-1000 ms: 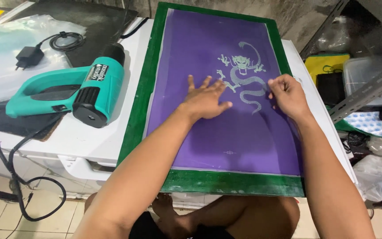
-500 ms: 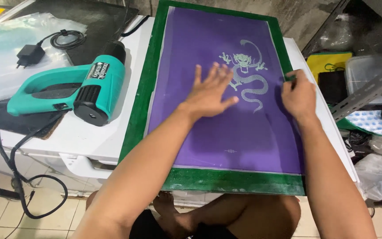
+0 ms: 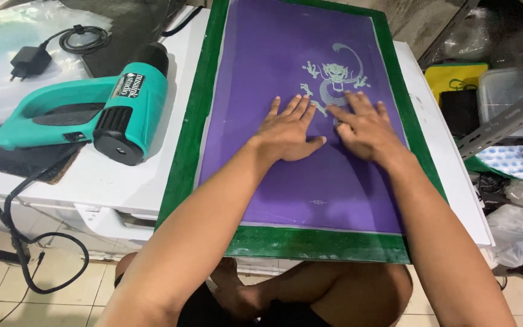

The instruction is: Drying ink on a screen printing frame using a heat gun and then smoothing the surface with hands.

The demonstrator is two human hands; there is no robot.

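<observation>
Across the middle of the frame lies a purple screen (image 3: 310, 175) in a green frame (image 3: 184, 151), on a white tabletop (image 3: 110, 181); the left hand (image 3: 289, 130) and right hand (image 3: 364, 128) rest flat on it, fingers spread, gripping nothing, just below the pale dragon print (image 3: 334, 75); at left centre sits a teal heat gun (image 3: 86, 112); a black charger (image 3: 28, 60) lies upper left.

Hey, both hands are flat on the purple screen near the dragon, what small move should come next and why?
Probably slide the right hand up over the dragon design. Both palms lie flat on the purple mesh just below it, the left hand beside the right, and most of the dragon above the fingertips is not covered.
</observation>
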